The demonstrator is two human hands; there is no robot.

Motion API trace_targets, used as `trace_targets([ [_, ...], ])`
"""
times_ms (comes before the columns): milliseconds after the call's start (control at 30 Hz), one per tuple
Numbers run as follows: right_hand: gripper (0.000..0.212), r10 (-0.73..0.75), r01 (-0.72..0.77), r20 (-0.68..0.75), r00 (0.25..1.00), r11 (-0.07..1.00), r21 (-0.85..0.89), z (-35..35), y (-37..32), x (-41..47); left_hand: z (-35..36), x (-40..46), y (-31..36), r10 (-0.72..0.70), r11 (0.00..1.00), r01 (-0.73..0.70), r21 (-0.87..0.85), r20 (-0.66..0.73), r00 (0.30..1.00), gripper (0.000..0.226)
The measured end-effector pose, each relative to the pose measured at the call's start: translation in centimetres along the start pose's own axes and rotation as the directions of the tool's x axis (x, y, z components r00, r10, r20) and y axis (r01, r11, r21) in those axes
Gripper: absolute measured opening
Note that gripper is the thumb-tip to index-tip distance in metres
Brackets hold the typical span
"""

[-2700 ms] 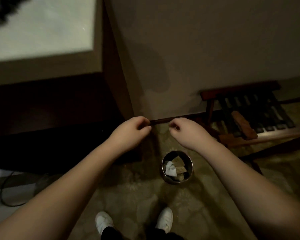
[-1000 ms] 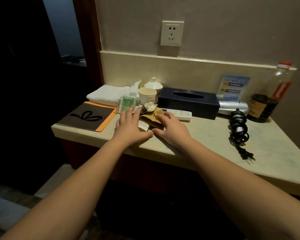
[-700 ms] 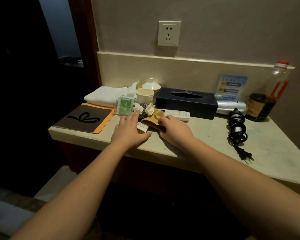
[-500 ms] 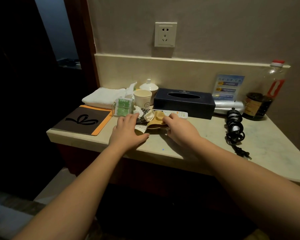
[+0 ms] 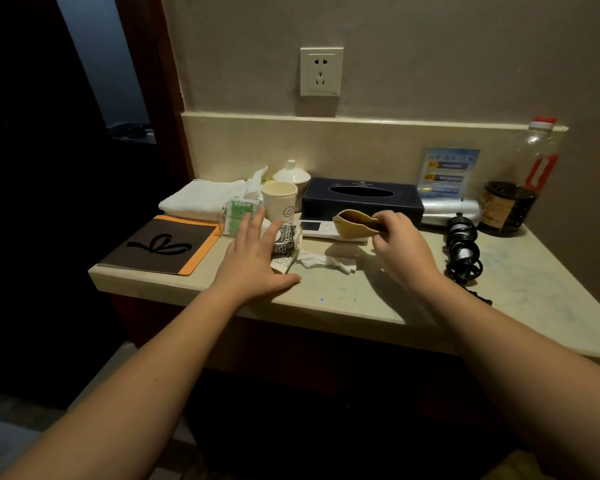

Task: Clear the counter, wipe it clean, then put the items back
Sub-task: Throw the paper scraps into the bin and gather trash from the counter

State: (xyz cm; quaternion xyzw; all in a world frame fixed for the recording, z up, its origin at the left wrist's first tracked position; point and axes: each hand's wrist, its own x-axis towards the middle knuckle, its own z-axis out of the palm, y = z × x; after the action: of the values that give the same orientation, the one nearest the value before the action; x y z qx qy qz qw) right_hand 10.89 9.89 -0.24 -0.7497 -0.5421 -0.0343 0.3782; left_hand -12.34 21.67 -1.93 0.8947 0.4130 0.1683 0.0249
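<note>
A beige stone counter (image 5: 343, 292) holds a small heap of litter. My right hand (image 5: 400, 242) pinches a crushed tan paper cup (image 5: 355, 224) and holds it just above the counter, in front of the tissue box. My left hand (image 5: 257, 258) lies flat with fingers spread, touching a printed crumpled wrapper (image 5: 284, 242). A crumpled white tissue (image 5: 326, 261) lies on the counter between my hands. Part of the white remote control (image 5: 314, 228) shows under the lifted cup.
Along the back stand a folded white towel (image 5: 198, 199), a green packet (image 5: 239, 214), a smiley paper cup (image 5: 279, 206), a lidded white cup (image 5: 291, 176), a dark tissue box (image 5: 361, 200), a sign card (image 5: 447, 174) and a dark-liquid bottle (image 5: 513, 199). A black folder (image 5: 160, 245) lies left, a coiled black cable (image 5: 463, 251) right.
I turned from the floor bin to the counter. My right hand has lifted the tan paper cup off the heap, uncovering the white tissue; my left hand stays flat on the wrapper.
</note>
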Motion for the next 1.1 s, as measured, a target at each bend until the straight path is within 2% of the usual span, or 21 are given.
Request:
trace_targets([
  [67,0.032,-0.021,0.022,0.038,0.999,0.999,-0.037,0.1,-0.1,-0.1,-0.2,0.6,-0.1,0.015,1.0,-0.015,0.006,0.088,0.996,0.111],
  [167,0.036,-0.087,0.107,0.138,0.987,0.984,-0.145,0.8,-0.7,-0.4,0.0,0.9,-0.2,0.021,1.0,-0.023,0.013,0.174,0.985,0.098],
  [300,0.04,-0.128,0.208,0.334,0.934,0.954,-0.216,1.6,-1.3,-0.4,0.1,0.6,0.1,0.007,1.0,-0.008,0.011,0.081,0.997,0.077],
  [433,0.056,-0.083,0.217,0.485,0.87,0.949,-0.228,2.1,-2.1,0.1,-0.2,-0.1,0.3,-0.031,0.999,0.031,-0.011,0.044,0.999,0.063],
  [500,0.057,-0.088,0.234,0.479,0.874,0.939,-0.254,2.5,-2.5,0.4,-0.2,-0.6,0.2,-0.051,0.998,0.051,-0.036,0.01,0.999,0.057],
  [633,0.038,-0.121,0.268,0.418,0.9,0.91,-0.315,3.2,-3.1,0.6,0.1,-1.2,-0.3,-0.076,0.99,0.066,-0.129,-0.071,0.995,0.042],
  [833,0.016,-0.149,0.352,0.448,0.881,0.84,-0.414,3.7,-3.8,1.0,0.1,-1.6,-0.6,-0.166,0.951,0.125,-0.282,-0.127,0.978,0.027],
  [1000,0.011,-0.147,0.316,0.399,0.905,0.861,-0.399,3.3,-3.3,0.6,-0.7,-2.2,-0.7,-0.289,0.87,0.201,-0.45,-0.135,0.948,0.019],
  [1100,0.012,-0.103,0.213,0.309,0.946,0.913,-0.348,2.1,-2.7,-0.1,-1.3,-2.8,-0.6,-0.389,0.742,0.227,-0.631,-0.13,0.912,0.024],
])
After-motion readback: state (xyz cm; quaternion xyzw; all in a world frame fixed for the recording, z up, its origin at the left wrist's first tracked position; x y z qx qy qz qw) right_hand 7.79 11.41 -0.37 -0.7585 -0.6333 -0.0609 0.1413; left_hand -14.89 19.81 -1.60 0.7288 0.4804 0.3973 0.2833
